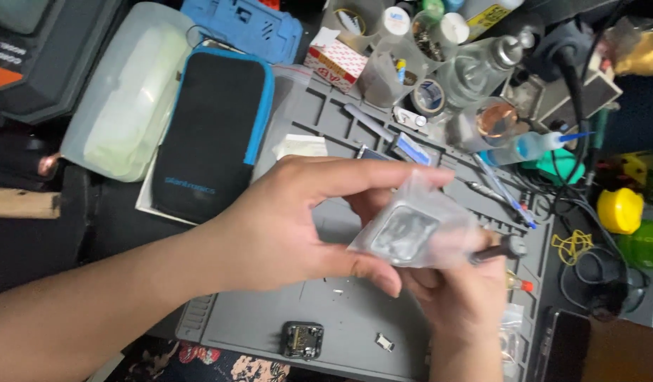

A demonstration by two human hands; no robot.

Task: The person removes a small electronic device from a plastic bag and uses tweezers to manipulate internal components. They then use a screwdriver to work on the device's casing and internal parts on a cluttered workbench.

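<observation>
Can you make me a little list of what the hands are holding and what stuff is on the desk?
left hand: pinches a small clear plastic bag with a grey square part inside
right hand: under the bag, holds a dark thin tool
work surface: grey mat
on mat: small black square part, tiny metal piece
to the left: black pouch with blue edge
at the back: bottles and jars

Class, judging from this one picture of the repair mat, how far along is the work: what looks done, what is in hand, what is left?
Done: a small square device lies opened on the grey mat, a loose metal part beside it. In hand: the left hand pinches a clear bag holding a flat grey piece; the right hand supports it and grips a dark tool. Left: the bag's piece is still inside, the device unassembled.
</observation>
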